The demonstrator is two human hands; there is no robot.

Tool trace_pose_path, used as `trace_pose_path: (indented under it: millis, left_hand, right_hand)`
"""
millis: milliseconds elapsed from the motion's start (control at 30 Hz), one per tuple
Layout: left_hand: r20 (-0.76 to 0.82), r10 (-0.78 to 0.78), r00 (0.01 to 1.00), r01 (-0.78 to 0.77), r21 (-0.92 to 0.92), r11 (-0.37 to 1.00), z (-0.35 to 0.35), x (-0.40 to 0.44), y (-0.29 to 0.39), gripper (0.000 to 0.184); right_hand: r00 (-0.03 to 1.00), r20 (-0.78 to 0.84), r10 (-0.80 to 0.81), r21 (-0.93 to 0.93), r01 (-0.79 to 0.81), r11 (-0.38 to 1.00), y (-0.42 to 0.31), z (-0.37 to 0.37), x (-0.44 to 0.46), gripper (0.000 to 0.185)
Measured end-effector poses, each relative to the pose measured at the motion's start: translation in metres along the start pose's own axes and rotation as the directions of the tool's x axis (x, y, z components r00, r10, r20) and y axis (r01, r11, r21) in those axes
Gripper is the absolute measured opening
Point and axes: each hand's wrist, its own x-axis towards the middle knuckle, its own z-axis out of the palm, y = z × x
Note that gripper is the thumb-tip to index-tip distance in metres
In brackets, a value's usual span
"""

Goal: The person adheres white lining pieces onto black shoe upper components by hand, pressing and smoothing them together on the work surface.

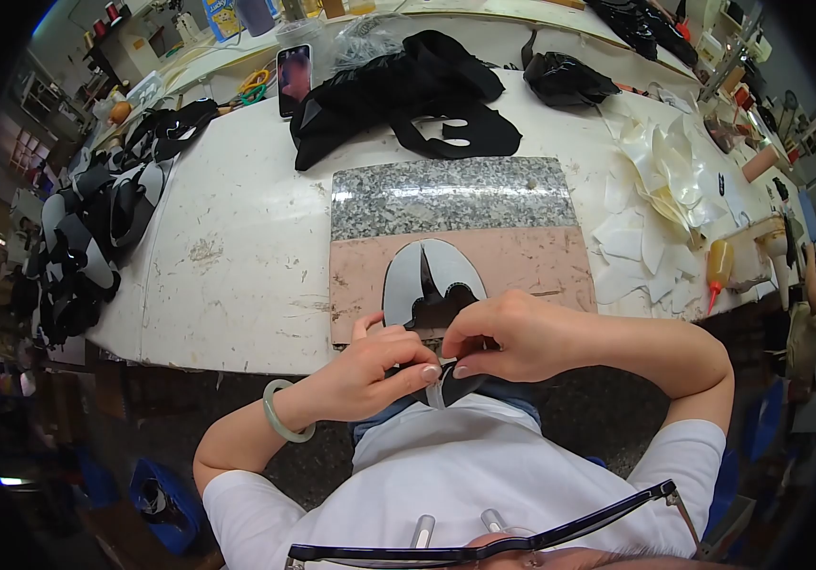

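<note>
A shoe upper (403, 275), pale grey with black parts and a dark opening, lies partly on a pink board (541, 266). Its near end hangs over the table edge towards my lap. My left hand (379, 375), below a pale green bangle (279, 418), pinches that near end with thumb and fingers. Right beside it, my right hand (512, 337) grips the black edge between thumb and bent fingers. A narrow whitish strip (435, 394) shows by the fingertips; whether it is attached I cannot tell. The fingers hide part of the edge.
Behind the pink board shows a granite slab (451, 195). Black fabric (379, 104) and a phone (294, 81) lie farther back. Black and grey pieces (75, 247) are heaped at the left. White scraps (664, 171) and a yellow bottle with a red tip (720, 266) are at the right.
</note>
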Motion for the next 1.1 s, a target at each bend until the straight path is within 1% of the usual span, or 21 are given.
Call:
trace_pose_path:
  millis: [67, 133, 233, 333, 467, 533, 567, 633, 667, 767, 833, 967, 1033, 1067, 1100]
  left_hand:
    - [-0.058, 0.013, 0.998, -0.008, 0.085, 0.996, 0.001, 0.0, 0.008, 0.017]
    - [-0.113, 0.031, 0.993, -0.02, 0.099, 0.995, 0.002, -0.001, 0.011, 0.014]
    - [-0.167, 0.048, 0.985, -0.029, 0.112, 0.993, 0.002, -0.003, 0.011, 0.012]
    - [-0.21, 0.064, 0.976, -0.04, 0.115, 0.993, 0.003, -0.007, 0.008, 0.01]
    - [-0.259, 0.098, 0.961, -0.065, 0.135, 0.989, 0.004, -0.008, 0.012, 0.008]
    - [-0.332, 0.133, 0.934, -0.086, 0.153, 0.984, 0.005, -0.007, 0.016, 0.008]
    - [-0.368, 0.152, 0.917, -0.097, 0.164, 0.982, 0.005, -0.006, 0.017, 0.008]
    - [-0.319, 0.225, 0.921, -0.15, 0.245, 0.958, 0.0, -0.008, 0.018, 0.009]
    - [-0.291, 0.26, 0.921, -0.176, 0.284, 0.943, -0.001, -0.009, 0.019, 0.009]
    - [-0.295, 0.384, 0.875, -0.245, 0.414, 0.876, 0.002, -0.008, 0.018, 0.007]
    - [-0.352, 0.403, 0.845, -0.254, 0.4, 0.881, 0.006, -0.008, 0.015, 0.006]
    - [-0.476, 0.414, 0.776, -0.254, 0.366, 0.895, 0.017, -0.007, 0.007, 0.006]
    - [-0.529, 0.328, 0.783, -0.213, 0.267, 0.94, 0.02, -0.006, 0.008, 0.004]
    - [-0.553, 0.283, 0.784, -0.193, 0.215, 0.957, 0.022, -0.006, 0.009, 0.004]
    - [-0.518, 0.239, 0.821, -0.163, 0.188, 0.969, 0.021, -0.006, 0.01, 0.003]
  right_hand:
    - [0.999, -0.033, -0.027, -0.016, 0.027, 1.0, -0.001, 0.002, 0.0, 0.019]
    - [0.998, -0.059, -0.037, -0.025, 0.036, 0.999, -0.005, 0.004, 0.0, 0.017]
    - [0.978, -0.152, -0.143, -0.051, 0.137, 0.989, -0.007, 0.01, 0.0, 0.017]
    - [0.982, -0.158, -0.1, 0.012, 0.103, 0.995, -0.008, 0.012, 0.001, 0.019]
    - [0.981, -0.158, -0.115, 0.011, 0.118, 0.993, -0.006, 0.013, 0.002, 0.022]
    - [0.976, -0.174, -0.134, 0.017, 0.139, 0.99, -0.004, 0.013, 0.003, 0.022]
    - [0.98, -0.159, -0.121, 0.049, 0.13, 0.99, -0.004, 0.013, 0.004, 0.023]
    - [0.987, -0.128, -0.099, 0.11, 0.113, 0.987, -0.005, 0.013, 0.006, 0.023]
    - [0.989, -0.118, -0.084, 0.1, 0.096, 0.99, -0.007, 0.013, 0.006, 0.023]
    - [0.994, -0.096, -0.052, 0.089, 0.06, 0.994, -0.012, 0.011, 0.008, 0.025]
    - [0.995, -0.088, -0.045, 0.105, 0.055, 0.993, -0.012, 0.011, 0.007, 0.026]
    - [0.989, -0.117, -0.088, 0.066, 0.096, 0.993, -0.009, 0.017, 0.007, 0.027]
    - [0.985, -0.136, -0.11, 0.016, 0.113, 0.993, -0.008, 0.018, 0.008, 0.027]
    - [0.987, -0.132, -0.096, 0.025, 0.1, 0.995, -0.007, 0.019, 0.007, 0.029]
    - [0.988, -0.13, -0.082, 0.032, 0.087, 0.996, -0.006, 0.02, 0.006, 0.03]
